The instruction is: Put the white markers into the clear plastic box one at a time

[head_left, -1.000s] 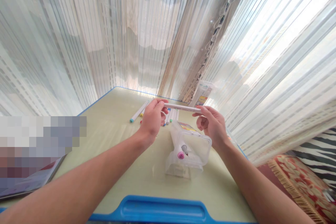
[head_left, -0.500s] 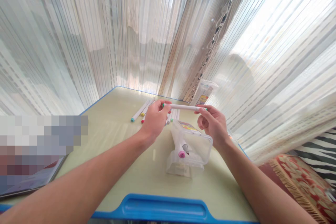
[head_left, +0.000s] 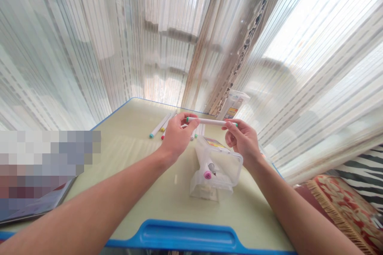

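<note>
A white marker with green ends is held level above the table between my two hands. My left hand pinches its left end, and my right hand grips the right end between thumb and fingers. Just below, a clear plastic case lies open on its side. Inside it are a pink-ended marker and a grey-ended one. Behind my left hand lie several white markers with coloured ends, among them a teal-ended marker; my hand partly hides the others.
A second clear case stands at the back of the pale green table. A tablet-like device, partly blurred out, sits at the left. The table has a blue front tray. Striped curtains hang behind it.
Both hands keep hold of the marker, nearly in the same place. My left hand's fingers have shifted slightly to the right along it.
</note>
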A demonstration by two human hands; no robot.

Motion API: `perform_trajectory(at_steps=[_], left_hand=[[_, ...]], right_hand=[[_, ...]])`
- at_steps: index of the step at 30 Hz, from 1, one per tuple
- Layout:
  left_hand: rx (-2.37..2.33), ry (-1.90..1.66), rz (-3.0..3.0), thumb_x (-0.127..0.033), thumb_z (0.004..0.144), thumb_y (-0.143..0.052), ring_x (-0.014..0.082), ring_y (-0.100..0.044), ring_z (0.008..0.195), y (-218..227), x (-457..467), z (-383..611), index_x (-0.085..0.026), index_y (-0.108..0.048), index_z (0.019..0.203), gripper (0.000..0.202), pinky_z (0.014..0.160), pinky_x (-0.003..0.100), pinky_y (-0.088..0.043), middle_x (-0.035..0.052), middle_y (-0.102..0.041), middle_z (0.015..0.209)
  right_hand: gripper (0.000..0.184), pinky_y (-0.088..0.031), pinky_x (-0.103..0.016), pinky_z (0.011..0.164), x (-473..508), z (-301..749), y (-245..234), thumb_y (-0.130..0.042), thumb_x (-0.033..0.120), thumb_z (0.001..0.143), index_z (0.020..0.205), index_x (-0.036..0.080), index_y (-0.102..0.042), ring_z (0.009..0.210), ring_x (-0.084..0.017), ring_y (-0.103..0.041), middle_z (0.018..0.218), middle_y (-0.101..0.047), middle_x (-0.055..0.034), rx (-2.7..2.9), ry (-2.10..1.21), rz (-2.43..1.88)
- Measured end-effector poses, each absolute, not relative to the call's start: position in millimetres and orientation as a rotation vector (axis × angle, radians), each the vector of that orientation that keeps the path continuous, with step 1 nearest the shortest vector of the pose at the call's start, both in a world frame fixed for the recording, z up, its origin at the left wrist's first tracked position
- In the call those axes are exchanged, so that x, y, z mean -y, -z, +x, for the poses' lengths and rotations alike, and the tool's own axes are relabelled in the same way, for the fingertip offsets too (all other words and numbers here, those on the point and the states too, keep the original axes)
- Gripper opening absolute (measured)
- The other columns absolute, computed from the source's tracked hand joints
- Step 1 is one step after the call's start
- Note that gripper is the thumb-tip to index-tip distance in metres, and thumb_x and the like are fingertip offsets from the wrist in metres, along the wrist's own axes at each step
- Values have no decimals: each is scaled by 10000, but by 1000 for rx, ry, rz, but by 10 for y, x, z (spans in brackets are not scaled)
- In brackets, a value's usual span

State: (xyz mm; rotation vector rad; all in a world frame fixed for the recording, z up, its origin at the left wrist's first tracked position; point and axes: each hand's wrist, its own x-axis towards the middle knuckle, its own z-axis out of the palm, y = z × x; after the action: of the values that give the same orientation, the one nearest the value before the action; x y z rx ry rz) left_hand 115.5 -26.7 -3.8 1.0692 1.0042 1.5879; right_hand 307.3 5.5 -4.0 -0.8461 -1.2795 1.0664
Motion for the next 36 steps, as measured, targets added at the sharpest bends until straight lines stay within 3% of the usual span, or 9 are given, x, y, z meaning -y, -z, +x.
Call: perform_trajectory(at_steps=[4, 11, 19, 26, 32, 36], left_hand=[[-959, -1571, 1010, -217, 841, -606, 32, -355, 421, 7, 274, 1163, -143, -648, 947, 136, 385, 192, -305, -4, -558, 731], [-965, -1594, 921, -220, 919, -468, 33, -372, 406, -22, 272, 1150, -130, -660, 973, 219, 380, 187, -314, 13, -562, 727], [-960, -1591, 895, -235, 901, -488, 38, -385, 411, -4, 271, 1140, -125, -670, 982, 228, 388, 185, -318, 23, -575, 719], [-925, -1585, 852, -247, 866, -521, 47, -391, 419, -7, 273, 1131, -116, -682, 961, 228, 391, 192, -323, 30, -582, 705], [-912, -1594, 836, -237, 873, -502, 49, -389, 421, -11, 269, 1130, -111, -674, 936, 222, 393, 195, -313, 32, -577, 710], [-914, -1576, 848, -227, 876, -495, 48, -390, 424, -10, 276, 1130, -113, -670, 934, 217, 397, 195, -318, 31, -575, 711]], right_hand=[[254, -283, -209, 339, -37, 3076, 9, -748, 394, 768, 886, 173, -702, 370, -53, -463, 732, -677, -16, 1262, -1107, -854], [336, -311, -227, 361, -2, 3071, -21, -672, 440, 820, 1027, 179, -715, 402, -72, -485, 814, -724, -57, 1233, -1150, -871], [346, -312, -236, 365, -13, 3081, -7, -648, 460, 840, 1032, 181, -717, 413, -80, -494, 805, -708, -52, 1227, -1171, -833], [330, -304, -231, 351, -28, 3086, -7, -670, 459, 825, 1014, 195, -726, 396, -79, -470, 620, -529, 36, 1199, -1174, -820], [360, -311, -244, 354, -24, 3088, -28, -598, 480, 860, 978, 166, -728, 390, -81, -474, 672, -592, -5, 1184, -1186, -806], [276, -310, -229, 351, -7, 3071, -17, -687, 392, 803, 981, 182, -711, 391, -72, -471, 694, -625, -1, 1247, -1143, -818]])
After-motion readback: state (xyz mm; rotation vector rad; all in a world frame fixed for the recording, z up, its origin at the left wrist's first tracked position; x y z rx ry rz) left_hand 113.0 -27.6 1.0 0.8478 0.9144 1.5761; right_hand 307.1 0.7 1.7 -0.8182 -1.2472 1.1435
